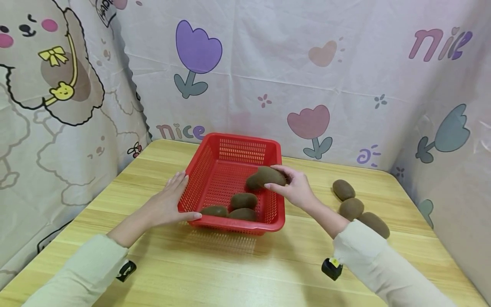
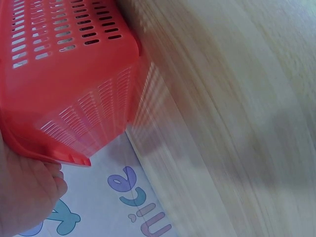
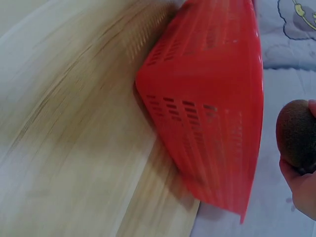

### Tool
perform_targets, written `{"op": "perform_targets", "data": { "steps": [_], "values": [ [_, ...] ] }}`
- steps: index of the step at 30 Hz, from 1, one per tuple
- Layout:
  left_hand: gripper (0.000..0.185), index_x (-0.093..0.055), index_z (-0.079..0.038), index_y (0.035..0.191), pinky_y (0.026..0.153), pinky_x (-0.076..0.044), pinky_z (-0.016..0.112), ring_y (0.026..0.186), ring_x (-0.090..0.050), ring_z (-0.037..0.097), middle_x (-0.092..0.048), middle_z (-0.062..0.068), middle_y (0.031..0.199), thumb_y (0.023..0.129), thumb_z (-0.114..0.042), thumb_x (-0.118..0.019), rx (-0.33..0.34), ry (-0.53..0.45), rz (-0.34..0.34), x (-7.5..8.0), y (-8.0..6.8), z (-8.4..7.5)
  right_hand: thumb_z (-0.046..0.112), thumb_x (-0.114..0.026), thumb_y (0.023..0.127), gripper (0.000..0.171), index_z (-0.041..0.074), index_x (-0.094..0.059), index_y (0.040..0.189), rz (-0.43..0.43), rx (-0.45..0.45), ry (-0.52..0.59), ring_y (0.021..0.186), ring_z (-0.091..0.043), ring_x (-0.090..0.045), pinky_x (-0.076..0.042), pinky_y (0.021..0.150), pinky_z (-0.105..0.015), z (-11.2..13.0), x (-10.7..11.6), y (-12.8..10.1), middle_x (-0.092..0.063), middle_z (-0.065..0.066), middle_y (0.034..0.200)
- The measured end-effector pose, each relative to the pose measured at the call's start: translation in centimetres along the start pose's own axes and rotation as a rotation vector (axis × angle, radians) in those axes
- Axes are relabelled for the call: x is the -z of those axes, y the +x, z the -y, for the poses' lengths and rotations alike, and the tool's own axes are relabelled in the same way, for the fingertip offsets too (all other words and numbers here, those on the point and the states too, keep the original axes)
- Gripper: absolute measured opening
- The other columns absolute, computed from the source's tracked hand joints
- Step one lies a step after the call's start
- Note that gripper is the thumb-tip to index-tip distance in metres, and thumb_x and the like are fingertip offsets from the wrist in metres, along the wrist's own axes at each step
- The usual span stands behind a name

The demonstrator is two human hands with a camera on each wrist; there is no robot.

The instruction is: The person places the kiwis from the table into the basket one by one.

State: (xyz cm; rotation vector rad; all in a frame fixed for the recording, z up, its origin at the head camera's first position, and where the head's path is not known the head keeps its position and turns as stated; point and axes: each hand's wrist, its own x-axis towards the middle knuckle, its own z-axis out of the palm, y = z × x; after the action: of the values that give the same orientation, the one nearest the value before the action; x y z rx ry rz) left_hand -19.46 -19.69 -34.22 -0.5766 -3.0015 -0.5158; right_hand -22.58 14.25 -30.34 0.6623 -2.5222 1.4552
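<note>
A red plastic basket [image 1: 230, 221] with slotted walls stands on the table. My left hand [image 1: 168, 204] rests on its front left corner, fingers straight along the left rim and thumb along the front rim; part of that hand [image 2: 29, 192] shows below the basket in the left wrist view. With thumb and fingers, my right hand [image 1: 297, 187] grips a brown kiwi [image 1: 271, 176] over the basket's right rim. The same kiwi [image 3: 296, 133] appears beyond the rim in the right wrist view. Overlapped by it, another kiwi [image 1: 253, 182] shows inside, with several more kiwis [image 1: 243, 200] near the front.
Three kiwis [image 1: 351, 209] lie in a row on the wooden table [image 1: 215, 273], right of the basket; my right forearm passes close by them. Printed cloth [image 1: 253, 64] hangs behind and on both sides. Small black devices [image 1: 331, 268] sit at both cuffs.
</note>
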Motion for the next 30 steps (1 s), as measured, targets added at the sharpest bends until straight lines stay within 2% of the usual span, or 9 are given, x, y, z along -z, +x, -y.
{"op": "perform_targets", "data": {
  "steps": [8,17,23,30],
  "values": [
    [0.116,-0.015,0.011,0.144,0.114,-0.017,0.056,0.141,-0.010,0.042,-0.009,0.026,0.153,0.071,-0.066,-0.063,-0.005,-0.001,-0.004,0.0,0.0,0.0,0.014,-0.075,0.077,0.046,0.006,-0.060,0.121,0.081,0.021,-0.042,0.093,-0.023,-0.060,-0.052,0.077,-0.030,0.7,-2.9,1.0,-0.065,-0.012,0.113],
    [0.116,-0.015,0.010,0.144,0.114,-0.018,0.056,0.141,-0.010,0.042,-0.009,0.026,0.153,0.071,-0.066,-0.063,-0.001,-0.009,0.000,0.1,0.0,-0.1,0.020,-0.074,0.079,0.047,0.009,-0.059,0.122,0.217,0.032,-0.172,0.090,-0.020,-0.058,-0.050,0.074,-0.028,1.4,-6.2,1.5,-0.064,-0.009,0.117],
    [0.116,-0.015,0.010,0.144,0.112,-0.020,0.057,0.141,-0.011,0.043,-0.009,0.025,0.154,0.071,-0.066,-0.063,0.004,-0.013,0.002,0.1,0.0,0.0,0.019,-0.072,0.080,0.046,0.006,-0.058,0.122,0.295,0.060,-0.205,0.087,-0.018,-0.059,-0.049,0.073,-0.026,1.3,-7.9,1.8,-0.064,-0.010,0.116],
    [0.117,-0.014,0.009,0.144,0.113,-0.019,0.056,0.141,-0.010,0.042,-0.009,0.025,0.154,0.071,-0.068,-0.062,0.001,-0.013,0.000,0.0,0.0,0.1,0.019,-0.072,0.081,0.045,0.005,-0.058,0.121,0.366,0.073,-0.238,0.093,-0.019,-0.060,-0.051,0.078,-0.028,1.1,-9.0,2.2,-0.064,-0.009,0.114]
  ]
}}
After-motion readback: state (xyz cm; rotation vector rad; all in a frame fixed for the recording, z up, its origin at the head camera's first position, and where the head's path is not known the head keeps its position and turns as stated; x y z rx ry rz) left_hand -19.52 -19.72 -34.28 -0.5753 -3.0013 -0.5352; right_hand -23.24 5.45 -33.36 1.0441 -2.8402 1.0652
